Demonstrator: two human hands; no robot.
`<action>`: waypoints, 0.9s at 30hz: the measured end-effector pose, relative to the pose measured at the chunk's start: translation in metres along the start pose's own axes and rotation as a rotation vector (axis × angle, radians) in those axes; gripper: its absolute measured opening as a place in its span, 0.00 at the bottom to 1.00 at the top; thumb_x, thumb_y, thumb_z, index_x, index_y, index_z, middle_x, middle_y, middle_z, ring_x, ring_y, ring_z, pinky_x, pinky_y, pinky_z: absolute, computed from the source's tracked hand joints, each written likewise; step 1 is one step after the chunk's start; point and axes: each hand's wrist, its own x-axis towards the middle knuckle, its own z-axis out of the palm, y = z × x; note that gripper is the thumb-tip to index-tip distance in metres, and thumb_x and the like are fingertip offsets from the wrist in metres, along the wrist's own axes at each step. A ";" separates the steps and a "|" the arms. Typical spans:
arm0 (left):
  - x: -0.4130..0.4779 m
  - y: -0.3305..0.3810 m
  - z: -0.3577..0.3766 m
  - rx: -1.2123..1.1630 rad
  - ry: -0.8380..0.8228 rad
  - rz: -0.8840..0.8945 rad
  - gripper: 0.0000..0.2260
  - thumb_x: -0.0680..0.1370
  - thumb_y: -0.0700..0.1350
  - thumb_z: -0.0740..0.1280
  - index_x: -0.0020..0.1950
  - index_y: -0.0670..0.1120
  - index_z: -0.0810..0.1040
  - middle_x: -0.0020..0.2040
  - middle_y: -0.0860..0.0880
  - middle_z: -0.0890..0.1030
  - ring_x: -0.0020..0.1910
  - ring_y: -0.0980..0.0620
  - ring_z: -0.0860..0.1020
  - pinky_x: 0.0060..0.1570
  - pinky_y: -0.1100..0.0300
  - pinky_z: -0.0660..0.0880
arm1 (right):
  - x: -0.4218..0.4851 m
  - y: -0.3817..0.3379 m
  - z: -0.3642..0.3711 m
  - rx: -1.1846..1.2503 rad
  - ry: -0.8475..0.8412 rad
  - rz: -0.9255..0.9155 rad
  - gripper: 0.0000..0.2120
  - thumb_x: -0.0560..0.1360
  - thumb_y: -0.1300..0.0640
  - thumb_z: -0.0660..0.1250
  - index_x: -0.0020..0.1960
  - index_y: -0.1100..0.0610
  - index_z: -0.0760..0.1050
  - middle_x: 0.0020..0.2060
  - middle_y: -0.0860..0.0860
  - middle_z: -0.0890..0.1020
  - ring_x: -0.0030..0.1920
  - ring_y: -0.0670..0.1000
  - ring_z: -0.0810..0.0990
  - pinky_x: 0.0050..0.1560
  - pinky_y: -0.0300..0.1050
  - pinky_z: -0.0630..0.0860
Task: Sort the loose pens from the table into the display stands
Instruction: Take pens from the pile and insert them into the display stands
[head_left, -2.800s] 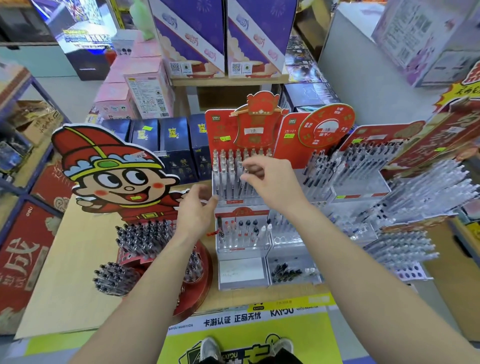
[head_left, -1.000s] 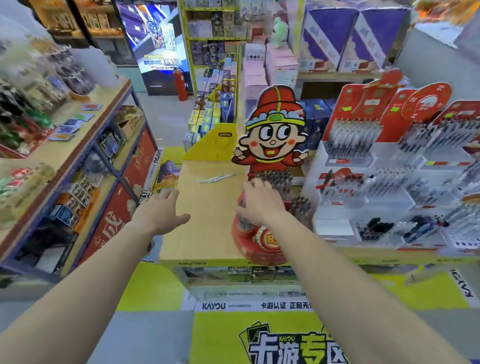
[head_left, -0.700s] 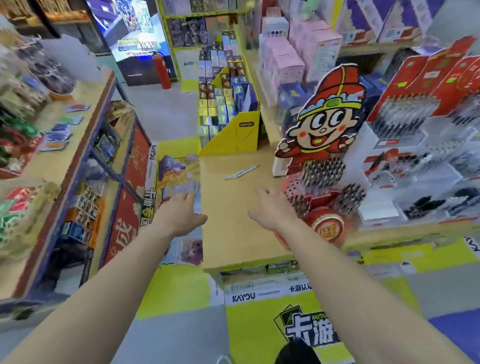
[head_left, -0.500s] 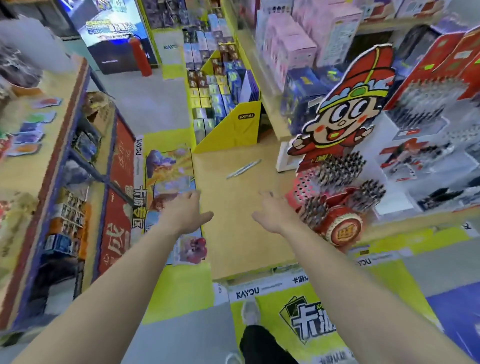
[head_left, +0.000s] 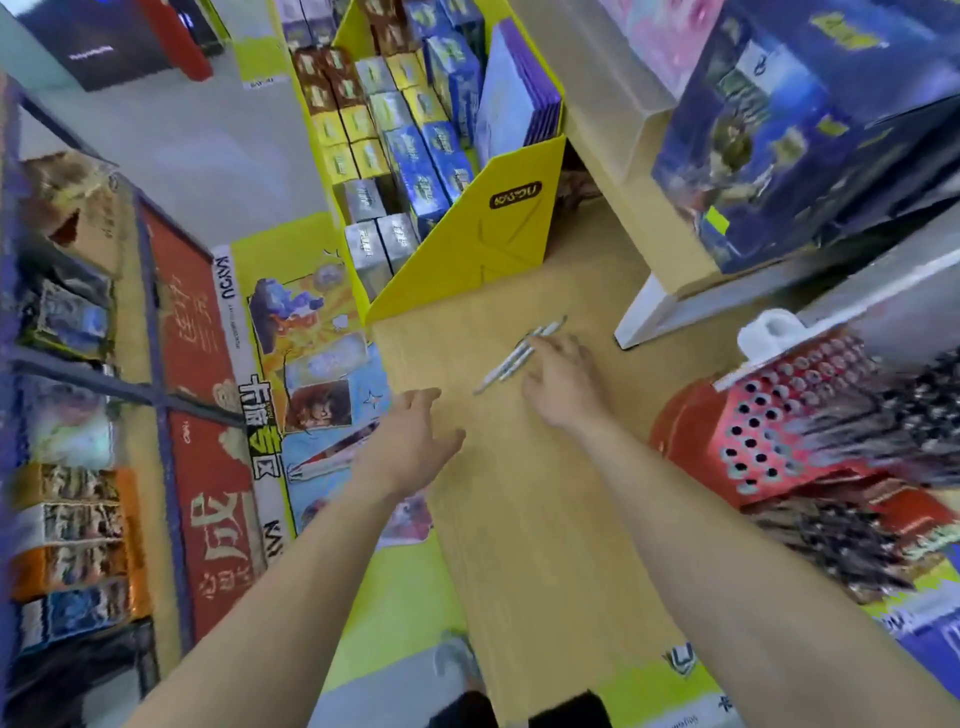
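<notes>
Two or three loose white pens lie together on the wooden table, pointing from lower left to upper right. My right hand reaches over them, its fingertips touching their upper part; the fingers are extended. My left hand hovers with relaxed fingers over the table's left edge, holding nothing. A red round display stand with rows of holes and several dark pens sits at the right. The view is motion-blurred.
A yellow cardboard display full of card boxes stands just beyond the pens. A white shelf foot and a blue box lie to the right. Store shelving flanks the aisle at left.
I have turned away from the pen stands and stepped toward the table's far end. My right hand has travelled forward to the loose pens; my left hand moved along with it.
</notes>
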 end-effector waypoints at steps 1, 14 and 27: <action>0.012 -0.001 0.002 -0.014 -0.004 0.013 0.30 0.81 0.55 0.68 0.79 0.46 0.63 0.77 0.44 0.65 0.73 0.43 0.68 0.70 0.50 0.68 | 0.008 0.000 0.004 -0.012 0.021 0.006 0.25 0.79 0.52 0.62 0.76 0.47 0.65 0.71 0.56 0.68 0.68 0.61 0.67 0.63 0.56 0.71; 0.117 0.040 0.021 -0.061 0.127 0.240 0.08 0.76 0.53 0.70 0.54 0.54 0.81 0.49 0.53 0.83 0.52 0.46 0.80 0.46 0.53 0.75 | 0.020 0.034 0.039 0.171 0.318 -0.070 0.17 0.74 0.57 0.64 0.61 0.50 0.81 0.56 0.49 0.80 0.56 0.55 0.75 0.60 0.49 0.71; 0.122 0.064 0.029 -0.052 0.132 0.141 0.18 0.74 0.55 0.72 0.62 0.52 0.76 0.53 0.53 0.81 0.53 0.48 0.80 0.43 0.56 0.71 | 0.003 0.052 0.030 0.240 0.366 0.029 0.17 0.75 0.64 0.66 0.63 0.56 0.79 0.55 0.53 0.80 0.58 0.56 0.75 0.63 0.51 0.71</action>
